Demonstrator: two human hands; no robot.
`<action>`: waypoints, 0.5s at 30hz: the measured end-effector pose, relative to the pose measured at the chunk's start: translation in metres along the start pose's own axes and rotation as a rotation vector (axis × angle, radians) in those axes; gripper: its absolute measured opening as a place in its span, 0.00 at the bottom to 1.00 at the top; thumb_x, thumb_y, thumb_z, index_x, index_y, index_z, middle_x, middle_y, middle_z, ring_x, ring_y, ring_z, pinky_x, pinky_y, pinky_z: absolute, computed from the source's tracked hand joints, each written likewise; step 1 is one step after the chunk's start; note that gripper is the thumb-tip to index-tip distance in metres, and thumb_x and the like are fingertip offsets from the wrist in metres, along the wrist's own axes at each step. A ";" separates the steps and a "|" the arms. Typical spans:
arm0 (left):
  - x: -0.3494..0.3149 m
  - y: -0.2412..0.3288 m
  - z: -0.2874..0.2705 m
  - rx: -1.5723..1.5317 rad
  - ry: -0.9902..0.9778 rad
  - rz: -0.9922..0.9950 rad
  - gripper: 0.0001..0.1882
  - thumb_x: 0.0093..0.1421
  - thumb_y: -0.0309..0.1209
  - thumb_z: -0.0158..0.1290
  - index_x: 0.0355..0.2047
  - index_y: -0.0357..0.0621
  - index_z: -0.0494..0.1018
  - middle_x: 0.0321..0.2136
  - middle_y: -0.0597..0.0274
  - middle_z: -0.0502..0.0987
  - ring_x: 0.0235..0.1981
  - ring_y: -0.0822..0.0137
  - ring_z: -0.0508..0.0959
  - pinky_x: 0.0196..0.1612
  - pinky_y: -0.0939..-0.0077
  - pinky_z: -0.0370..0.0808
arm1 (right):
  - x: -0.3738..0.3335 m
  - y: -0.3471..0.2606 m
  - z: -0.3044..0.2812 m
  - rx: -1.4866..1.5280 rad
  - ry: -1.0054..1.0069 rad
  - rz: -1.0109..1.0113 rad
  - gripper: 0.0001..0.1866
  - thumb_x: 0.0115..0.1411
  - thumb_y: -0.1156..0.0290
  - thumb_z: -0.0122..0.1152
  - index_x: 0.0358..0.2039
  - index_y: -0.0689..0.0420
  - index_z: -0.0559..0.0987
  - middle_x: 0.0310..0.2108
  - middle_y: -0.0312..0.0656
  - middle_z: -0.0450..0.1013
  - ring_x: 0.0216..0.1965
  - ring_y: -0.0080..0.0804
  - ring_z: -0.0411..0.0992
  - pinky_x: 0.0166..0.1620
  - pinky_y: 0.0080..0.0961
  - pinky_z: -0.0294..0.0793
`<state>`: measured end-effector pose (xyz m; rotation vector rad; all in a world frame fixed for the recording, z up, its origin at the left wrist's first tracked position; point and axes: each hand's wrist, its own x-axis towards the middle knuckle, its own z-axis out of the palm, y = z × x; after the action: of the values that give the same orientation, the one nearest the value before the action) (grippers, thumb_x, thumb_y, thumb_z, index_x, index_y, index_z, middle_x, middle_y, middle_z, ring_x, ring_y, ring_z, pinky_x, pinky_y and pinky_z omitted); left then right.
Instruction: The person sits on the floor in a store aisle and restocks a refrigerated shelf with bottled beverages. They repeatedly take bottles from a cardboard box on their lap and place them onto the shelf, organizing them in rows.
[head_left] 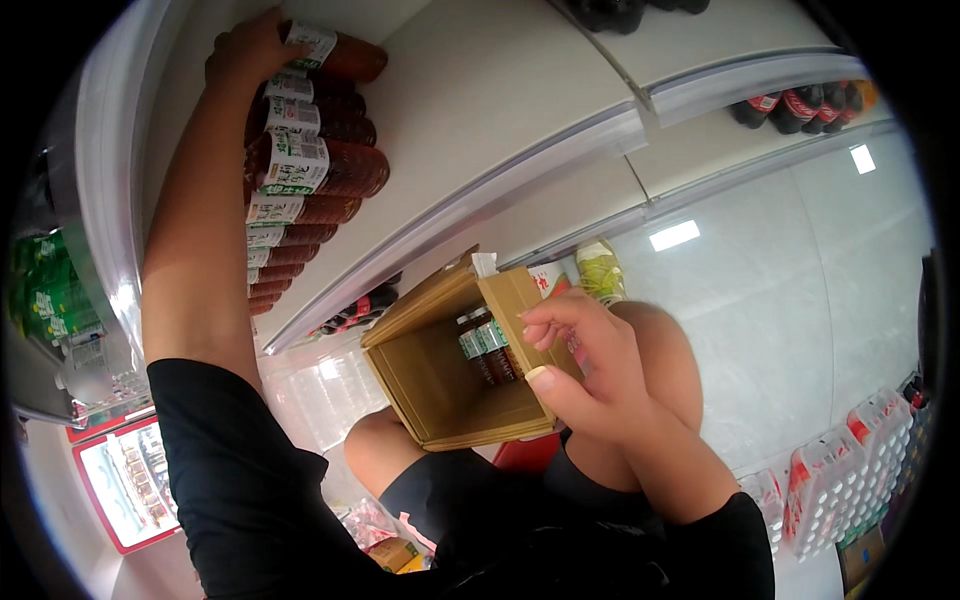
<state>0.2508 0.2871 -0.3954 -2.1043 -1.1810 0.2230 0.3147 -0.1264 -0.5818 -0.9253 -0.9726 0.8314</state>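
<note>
At the upper left, my left hand (pixel 250 48) reaches onto a white shelf (pixel 480 75), its fingers wrapped round a bottle of brown tea (pixel 350 58) with a white and green label. Below that bottle runs a row of similar bottles (pixel 330 165), their far ends partly behind my left forearm. An open cardboard box (pixel 425 375) rests between my knees, with a few tea bottles (pixel 485 345) inside. Beside the box's right wall is my right hand (pixel 595 365), fingers loosely bent and thumb apart, nothing visible between them. Whether it touches the cardboard is hard to tell.
Clear shelf edging (pixel 460 230) runs between me and the shelf. Dark cola bottles (pixel 805 105) stand on a shelf at the upper right. Plastic-wrapped packs (pixel 835 480) sit on the floor at the lower right. A red-framed lit cooler (pixel 130 485) shows at the lower left.
</note>
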 end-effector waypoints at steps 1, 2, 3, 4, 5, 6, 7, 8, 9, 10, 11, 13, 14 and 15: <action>0.008 -0.014 0.020 0.038 0.056 0.039 0.26 0.57 0.46 0.62 0.52 0.49 0.73 0.48 0.52 0.78 0.50 0.49 0.77 0.46 0.51 0.78 | -0.001 -0.001 0.000 0.010 -0.006 0.009 0.22 0.52 0.71 0.69 0.47 0.61 0.75 0.35 0.42 0.74 0.34 0.32 0.72 0.39 0.26 0.73; 0.012 -0.020 0.031 0.073 0.113 0.082 0.23 0.59 0.46 0.60 0.50 0.51 0.74 0.47 0.53 0.79 0.48 0.50 0.79 0.43 0.52 0.79 | -0.001 -0.001 0.000 0.017 -0.008 0.018 0.22 0.52 0.72 0.69 0.47 0.61 0.75 0.35 0.42 0.74 0.34 0.31 0.72 0.38 0.25 0.73; 0.013 -0.013 0.026 0.059 0.049 0.047 0.25 0.56 0.45 0.62 0.52 0.49 0.74 0.48 0.51 0.78 0.50 0.49 0.77 0.46 0.52 0.77 | -0.001 -0.001 -0.001 0.015 -0.008 0.022 0.21 0.53 0.72 0.69 0.47 0.62 0.75 0.34 0.42 0.74 0.34 0.31 0.72 0.39 0.25 0.73; 0.012 -0.003 0.014 0.046 -0.015 0.007 0.29 0.54 0.43 0.65 0.53 0.46 0.73 0.48 0.49 0.78 0.51 0.48 0.75 0.49 0.52 0.76 | -0.001 -0.001 -0.003 0.014 -0.012 0.024 0.21 0.53 0.72 0.69 0.47 0.62 0.75 0.34 0.42 0.74 0.33 0.31 0.72 0.39 0.25 0.73; 0.009 0.007 0.004 0.033 -0.080 -0.033 0.32 0.51 0.42 0.67 0.54 0.44 0.73 0.49 0.47 0.77 0.53 0.47 0.73 0.52 0.52 0.74 | -0.001 -0.002 -0.004 0.014 -0.018 0.026 0.21 0.53 0.72 0.69 0.47 0.62 0.75 0.34 0.42 0.74 0.33 0.31 0.72 0.39 0.26 0.73; 0.008 0.017 -0.003 0.032 -0.094 -0.035 0.31 0.51 0.40 0.67 0.54 0.43 0.74 0.48 0.47 0.78 0.53 0.47 0.74 0.52 0.53 0.74 | -0.001 -0.002 -0.006 0.011 -0.012 0.040 0.21 0.53 0.72 0.69 0.47 0.62 0.75 0.34 0.42 0.74 0.33 0.31 0.72 0.39 0.25 0.73; 0.005 0.022 -0.011 0.030 -0.106 -0.044 0.31 0.50 0.39 0.67 0.54 0.43 0.74 0.48 0.47 0.78 0.53 0.47 0.74 0.53 0.54 0.73 | -0.001 -0.003 -0.006 0.007 -0.012 0.048 0.21 0.54 0.72 0.68 0.47 0.62 0.75 0.34 0.43 0.74 0.33 0.31 0.72 0.39 0.25 0.73; 0.002 0.027 -0.016 0.029 -0.119 -0.054 0.30 0.50 0.38 0.66 0.53 0.43 0.74 0.47 0.46 0.78 0.53 0.47 0.74 0.53 0.55 0.72 | -0.001 -0.003 -0.006 0.003 -0.013 0.057 0.21 0.54 0.72 0.68 0.47 0.62 0.75 0.34 0.43 0.74 0.33 0.31 0.73 0.40 0.25 0.74; 0.001 0.029 -0.015 0.032 -0.125 -0.078 0.30 0.50 0.37 0.66 0.54 0.43 0.74 0.49 0.46 0.78 0.53 0.47 0.74 0.53 0.55 0.72 | -0.002 -0.002 -0.004 0.011 -0.004 0.069 0.20 0.54 0.72 0.68 0.47 0.62 0.76 0.34 0.42 0.74 0.34 0.30 0.73 0.40 0.25 0.74; 0.002 0.028 -0.009 0.038 -0.129 -0.107 0.30 0.50 0.37 0.66 0.54 0.43 0.74 0.50 0.46 0.77 0.53 0.47 0.74 0.53 0.56 0.72 | -0.002 -0.001 -0.001 0.021 0.002 0.076 0.20 0.54 0.73 0.67 0.47 0.62 0.76 0.33 0.42 0.74 0.34 0.30 0.73 0.40 0.25 0.74; 0.001 0.029 -0.003 0.045 -0.135 -0.137 0.29 0.51 0.36 0.65 0.54 0.43 0.74 0.51 0.45 0.76 0.53 0.47 0.74 0.53 0.57 0.71 | -0.003 -0.001 0.002 0.032 0.005 0.085 0.19 0.55 0.73 0.67 0.47 0.62 0.76 0.33 0.42 0.75 0.34 0.30 0.73 0.40 0.25 0.74; -0.001 0.034 0.012 0.001 -0.040 -0.123 0.28 0.51 0.38 0.65 0.52 0.45 0.74 0.51 0.48 0.76 0.53 0.48 0.74 0.52 0.57 0.72 | -0.004 0.004 0.003 -0.012 0.028 0.111 0.17 0.56 0.75 0.65 0.46 0.62 0.76 0.33 0.41 0.75 0.35 0.28 0.73 0.40 0.24 0.74; -0.007 0.034 0.016 -0.024 0.034 -0.108 0.27 0.51 0.39 0.64 0.52 0.45 0.74 0.51 0.49 0.76 0.53 0.49 0.74 0.52 0.56 0.72 | -0.004 0.004 0.005 -0.016 0.023 0.116 0.16 0.56 0.75 0.65 0.46 0.62 0.76 0.33 0.40 0.75 0.35 0.26 0.73 0.40 0.24 0.73; -0.015 0.036 0.018 -0.052 0.113 -0.085 0.27 0.52 0.39 0.64 0.51 0.46 0.74 0.51 0.50 0.76 0.52 0.49 0.74 0.51 0.56 0.72 | -0.004 0.003 0.007 0.029 0.038 0.203 0.16 0.57 0.76 0.64 0.46 0.62 0.76 0.33 0.39 0.75 0.35 0.25 0.72 0.40 0.23 0.73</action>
<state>0.2585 0.2717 -0.4342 -2.0767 -1.2176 0.0342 0.3061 -0.1272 -0.5834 -1.0231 -0.8408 0.9923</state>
